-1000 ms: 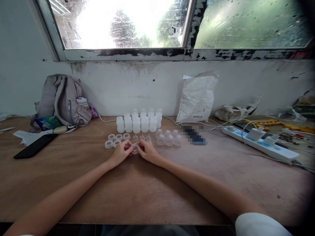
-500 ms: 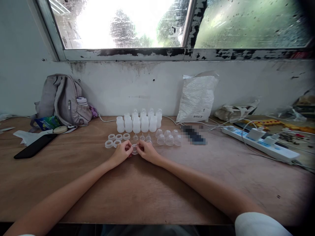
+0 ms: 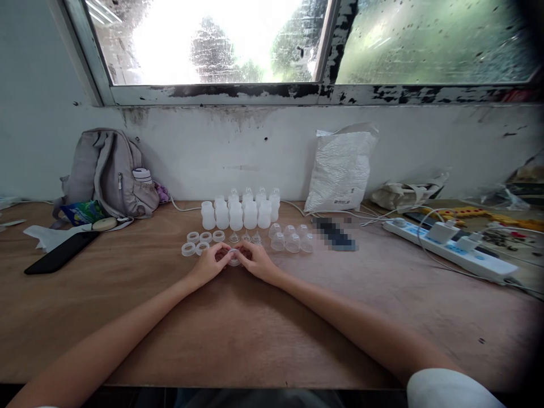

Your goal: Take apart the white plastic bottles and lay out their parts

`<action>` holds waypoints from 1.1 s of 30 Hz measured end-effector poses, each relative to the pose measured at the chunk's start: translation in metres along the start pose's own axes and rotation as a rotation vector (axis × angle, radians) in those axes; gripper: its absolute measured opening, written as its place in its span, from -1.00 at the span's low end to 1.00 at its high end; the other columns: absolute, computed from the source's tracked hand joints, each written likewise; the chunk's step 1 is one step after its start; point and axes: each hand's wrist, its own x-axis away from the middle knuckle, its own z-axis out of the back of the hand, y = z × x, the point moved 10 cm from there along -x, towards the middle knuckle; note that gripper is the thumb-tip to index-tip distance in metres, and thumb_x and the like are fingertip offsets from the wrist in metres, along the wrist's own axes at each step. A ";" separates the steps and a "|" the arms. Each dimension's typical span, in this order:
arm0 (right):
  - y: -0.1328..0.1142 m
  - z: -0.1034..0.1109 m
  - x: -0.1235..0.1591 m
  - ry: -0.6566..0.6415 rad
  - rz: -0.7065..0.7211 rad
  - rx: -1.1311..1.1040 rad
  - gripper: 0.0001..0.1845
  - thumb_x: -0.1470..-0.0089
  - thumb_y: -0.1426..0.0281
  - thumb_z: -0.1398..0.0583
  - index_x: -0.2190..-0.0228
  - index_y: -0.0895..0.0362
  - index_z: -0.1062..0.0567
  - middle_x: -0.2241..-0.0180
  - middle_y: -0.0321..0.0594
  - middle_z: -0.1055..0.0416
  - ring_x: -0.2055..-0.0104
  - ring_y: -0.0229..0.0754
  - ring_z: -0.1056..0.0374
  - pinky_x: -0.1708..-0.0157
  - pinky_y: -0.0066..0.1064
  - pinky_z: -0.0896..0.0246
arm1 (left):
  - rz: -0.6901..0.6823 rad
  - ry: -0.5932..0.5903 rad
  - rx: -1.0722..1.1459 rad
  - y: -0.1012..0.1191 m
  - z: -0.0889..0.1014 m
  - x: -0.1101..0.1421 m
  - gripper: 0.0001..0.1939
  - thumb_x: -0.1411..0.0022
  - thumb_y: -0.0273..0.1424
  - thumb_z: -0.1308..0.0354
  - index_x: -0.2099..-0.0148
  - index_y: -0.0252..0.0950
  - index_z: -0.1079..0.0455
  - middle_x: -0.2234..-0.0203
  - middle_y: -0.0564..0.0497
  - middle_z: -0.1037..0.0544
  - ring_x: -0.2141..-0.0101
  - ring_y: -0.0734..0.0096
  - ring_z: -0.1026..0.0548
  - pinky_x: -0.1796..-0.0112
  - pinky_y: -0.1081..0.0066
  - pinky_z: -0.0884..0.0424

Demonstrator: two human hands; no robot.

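My left hand (image 3: 211, 262) and my right hand (image 3: 255, 260) meet at the middle of the table, both pinching a translucent bottle collar ring (image 3: 233, 261) from its two sides. Whether a nipple sits inside the ring is too small to tell. Just behind my fingers are clear bottle nipples (image 3: 234, 237), partly hidden by my right hand. More collar rings (image 3: 188, 249) lie in rows beside my left hand. To the right of my right hand stand clear dome caps (image 3: 292, 243). Frosted baby bottles (image 3: 236, 215) stand upright in rows at the back, some at the rear with clear tops.
A black phone (image 3: 62, 253) and a grey backpack (image 3: 106, 170) are on the left. Behind the caps, a white plastic package (image 3: 341, 170) leans on the wall. A power strip (image 3: 450, 249) with cables lies at the right, near a pixelated dark item (image 3: 335, 233).
My fingers have shifted around the collar ring, with the fingers of both hands now closer together over its far side. The other things stay where they were.
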 end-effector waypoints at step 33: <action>0.006 -0.008 0.001 0.016 0.071 0.211 -0.80 0.03 0.50 -0.07 0.27 0.14 -0.25 0.52 -0.31 -0.28 0.54 -0.33 -0.20 0.51 -0.54 -0.06 | -0.139 0.073 -0.321 0.019 0.003 0.003 -0.88 -0.10 -0.45 0.00 0.25 -0.28 -0.24 0.51 0.06 -0.45 0.50 0.48 -0.41 0.48 0.50 -0.29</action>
